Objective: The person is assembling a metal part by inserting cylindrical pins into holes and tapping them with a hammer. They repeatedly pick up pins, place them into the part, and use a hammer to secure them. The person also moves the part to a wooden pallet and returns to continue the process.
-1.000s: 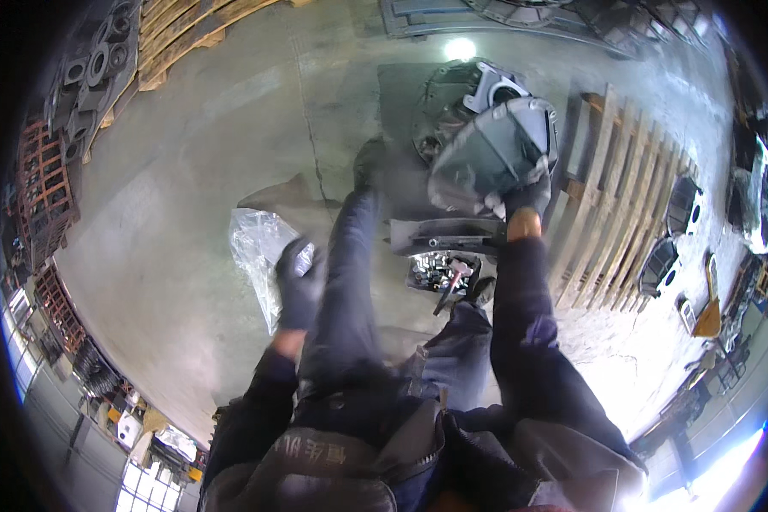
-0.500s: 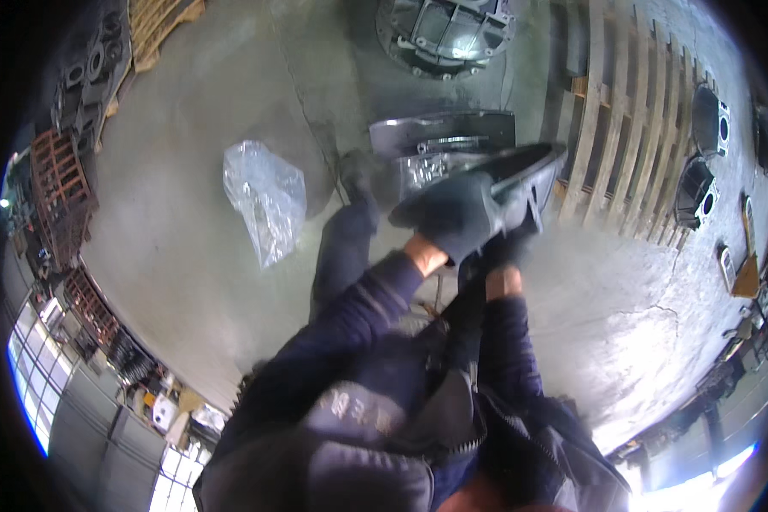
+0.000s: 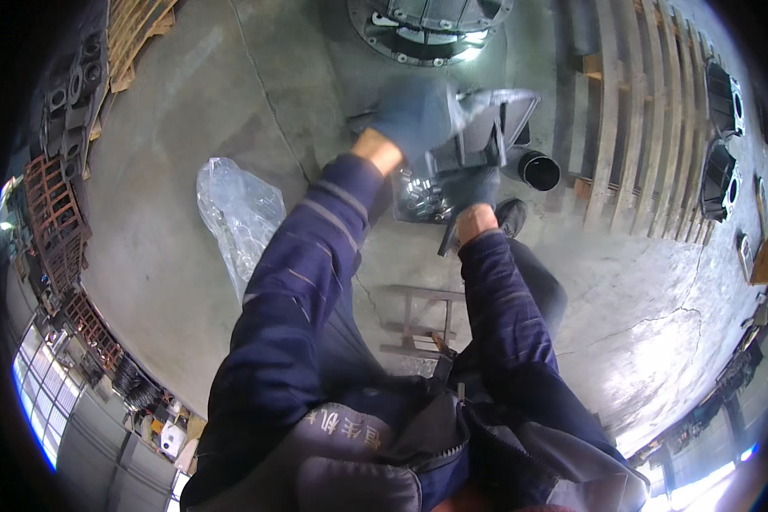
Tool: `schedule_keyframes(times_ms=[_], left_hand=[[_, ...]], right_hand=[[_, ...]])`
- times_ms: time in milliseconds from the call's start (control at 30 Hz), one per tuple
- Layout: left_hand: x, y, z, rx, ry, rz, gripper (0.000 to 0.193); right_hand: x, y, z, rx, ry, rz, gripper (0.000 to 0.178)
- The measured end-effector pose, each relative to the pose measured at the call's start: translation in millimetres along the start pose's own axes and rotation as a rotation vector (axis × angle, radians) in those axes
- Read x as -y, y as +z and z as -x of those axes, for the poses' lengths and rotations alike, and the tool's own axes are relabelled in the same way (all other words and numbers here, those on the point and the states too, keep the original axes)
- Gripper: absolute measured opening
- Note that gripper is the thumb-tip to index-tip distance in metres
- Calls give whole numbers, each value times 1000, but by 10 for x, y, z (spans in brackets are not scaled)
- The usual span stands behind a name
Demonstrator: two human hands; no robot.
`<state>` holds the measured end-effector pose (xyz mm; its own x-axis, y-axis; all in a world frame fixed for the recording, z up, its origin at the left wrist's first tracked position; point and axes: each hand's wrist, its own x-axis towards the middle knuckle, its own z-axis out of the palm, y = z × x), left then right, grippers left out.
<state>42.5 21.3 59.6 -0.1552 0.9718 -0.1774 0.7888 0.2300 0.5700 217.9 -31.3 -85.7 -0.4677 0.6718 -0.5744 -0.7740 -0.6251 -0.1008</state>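
Item 1: ribbed cover (image 3: 495, 119), grey metal, 1 pc. Loc.: upper ctr., in front of wearer, btw. the hands; a few upright ribs visible on its R part; L part hidden behind L glove.

Item 2: L grip (image 3: 416, 119), dark glove, motion-blurred. Against L side of cover; fingers closed or not, can't tell.

Item 3: R grip (image 3: 471, 186), dark glove, lower than L. Clasped on cover's near edge, below the ribs.

Item 4: small metal hardware (image 3: 424, 198), loose pcs., in a dark container on floor, just L of R grip; partly hidden.

Item 5: dark bar (image 3: 446, 240), slanted, just below R grip; far end hidden.

Item 6: black cylinder (image 3: 539, 171), open end showing, R of cover, near it.

Item 7: round housing (image 3: 439, 38), metal, bolt holes on flange, top ctr., on floor (image 3: 158, 282); cut off by pic. edge.

Item 8: wooden pallet (image 3: 648, 119), slatted, R side, well apart from cover.

Item 9: dark castings (image 3: 719, 181), 2 pcs., w/ round openings, beyond pallet, far R.

Item 10: clear plastic bag (image 3: 241, 209), crumpled, on floor, L of wearer's L sleeve (image 3: 294, 264).

Item 11: low metal frame (image 3: 427, 320), on floor btw. wearer's legs; partly hidden.
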Motion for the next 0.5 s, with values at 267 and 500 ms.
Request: schedule_keyframes(times_ms=[267,500], left_hand=[[272,156,-137,-6,90,-75,61],[232,147,-87,-163,387,-127,62]], right_hand=[[-52,-13,-120,-45,-102,487,62],[-2,-393,-194,251,-136,464,46]])
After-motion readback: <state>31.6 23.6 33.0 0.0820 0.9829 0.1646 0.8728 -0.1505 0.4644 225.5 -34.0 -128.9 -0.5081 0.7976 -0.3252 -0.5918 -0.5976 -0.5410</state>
